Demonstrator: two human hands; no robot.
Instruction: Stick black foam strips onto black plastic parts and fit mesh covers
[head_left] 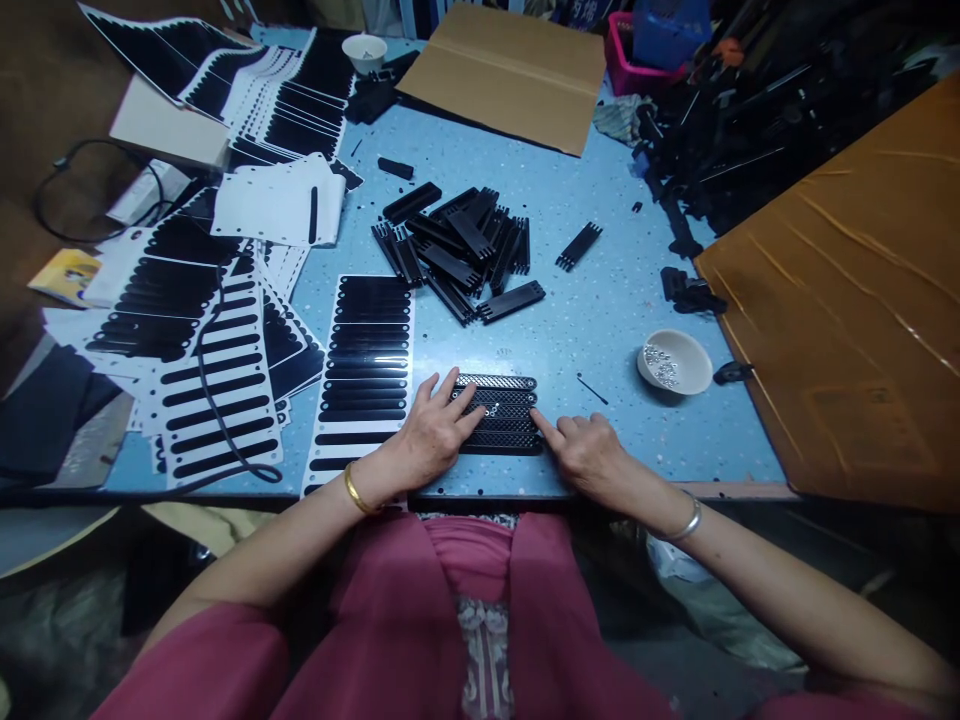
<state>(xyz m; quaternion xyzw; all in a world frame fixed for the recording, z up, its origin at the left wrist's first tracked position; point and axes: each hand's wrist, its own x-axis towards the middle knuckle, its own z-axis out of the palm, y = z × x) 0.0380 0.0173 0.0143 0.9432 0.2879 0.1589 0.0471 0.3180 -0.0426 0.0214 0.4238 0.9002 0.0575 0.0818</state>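
Several black textured strips [499,425] lie side by side at the table's near edge, with a few small silvery rings [491,409] on top. My left hand [435,432] rests on their left end with its fingers spread. At the right end, my right hand [589,448] touches a strip with its outstretched index finger, the other fingers curled; I see nothing held in it. A sheet of black stickers [365,350] lies left of the strips, partly under my left forearm. To the right, a white bowl [694,365] contains small silvery pieces.
A pile of black plastic bars [457,245] sits mid-table, with one loose bar [579,246] on its right. Sticker sheets [217,375] and a dark cable [201,375] cover the left side. Cardboard [510,70] lies at the back; a brown taped box [847,290] stands at right.
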